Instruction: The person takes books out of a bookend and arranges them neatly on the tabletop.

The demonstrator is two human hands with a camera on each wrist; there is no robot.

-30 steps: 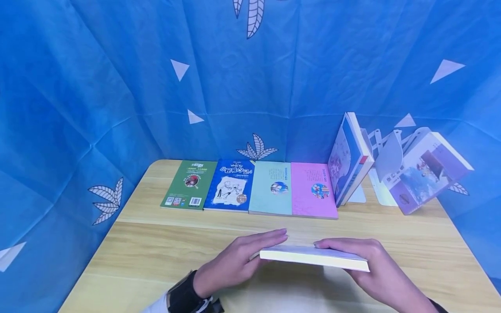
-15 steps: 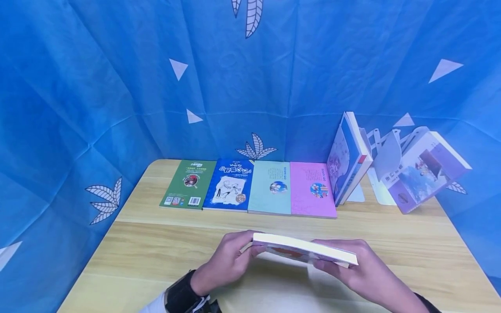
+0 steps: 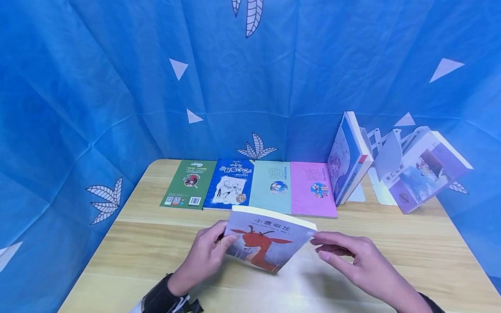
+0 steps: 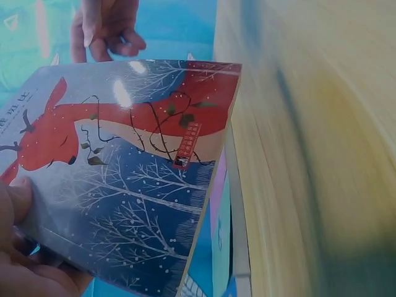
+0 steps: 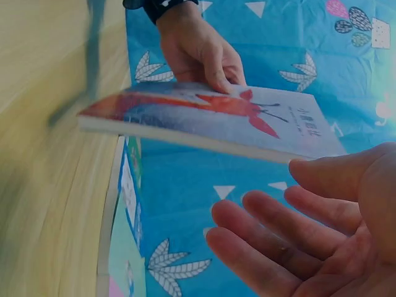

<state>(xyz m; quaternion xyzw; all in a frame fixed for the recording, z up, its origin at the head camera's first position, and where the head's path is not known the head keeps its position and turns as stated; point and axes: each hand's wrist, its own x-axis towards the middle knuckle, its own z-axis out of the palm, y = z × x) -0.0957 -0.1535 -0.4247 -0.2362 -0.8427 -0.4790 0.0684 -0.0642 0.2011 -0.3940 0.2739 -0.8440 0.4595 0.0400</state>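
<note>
A paperback book (image 3: 260,237) with a red deer on its grey-blue cover is held tilted above the table, cover toward me. My left hand (image 3: 205,250) grips its left side, thumb on the cover and fingers behind. The left wrist view shows the deer cover (image 4: 124,142) up close, with white bare trees. My right hand (image 3: 352,261) is at the book's upper right corner, fingers loosely bent and nothing held. In the right wrist view the right thumb overlaps the book's edge, while the fingers (image 5: 272,235) are spread apart below it.
A green book (image 3: 189,184), a blue book (image 3: 231,184), a mint book (image 3: 270,187) and a pink book (image 3: 314,189) lie side by side along the back. At right, upright books (image 3: 350,158) and a leaning purple book (image 3: 426,171) flank a white metal bookend (image 3: 391,152).
The book has turned from nearly edge-on to show its deer cover and shifted left with the left hand. The right hand has let go of its right side.
</note>
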